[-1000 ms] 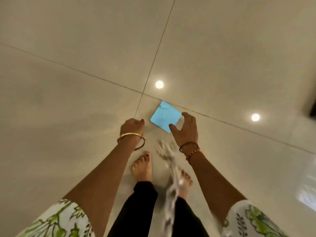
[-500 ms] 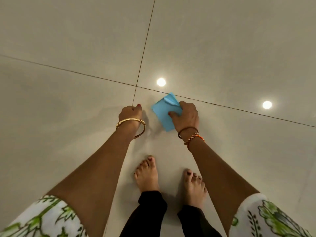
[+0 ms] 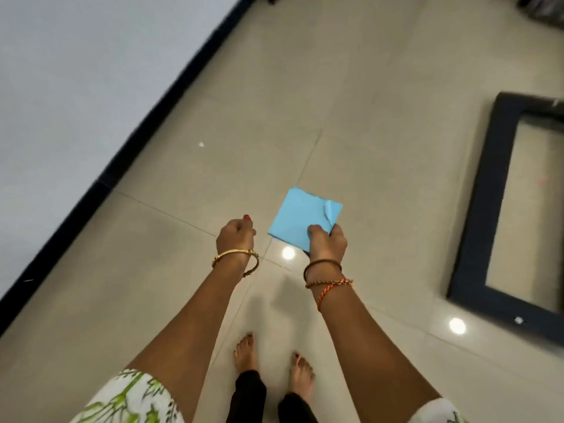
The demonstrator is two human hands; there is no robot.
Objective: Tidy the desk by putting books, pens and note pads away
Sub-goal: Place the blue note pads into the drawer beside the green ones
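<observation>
Glossy beige tiled floor (image 3: 381, 148) lies below; the right hand (image 3: 328, 244) pinches a square blue paper note pad (image 3: 297, 222) by its corner, clear of the floor for carrying, while the left hand (image 3: 235, 238) is curled empty.

Open floor (image 3: 366, 117) ahead; wall (image 3: 76, 87) left, dark frame (image 3: 476, 209) right

The right hand (image 3: 327, 243) pinches a blue note pad (image 3: 297, 222) by its near corner, one top sheet curling up at the pad's 2 o'clock corner. At 9 o'clock from it, the left hand (image 3: 235, 237) is curled, holding nothing. Below lie the tiled floor (image 3: 381, 132) and bare feet (image 3: 244, 351). A dark frame (image 3: 476, 209) lies at 3 o'clock.
</observation>
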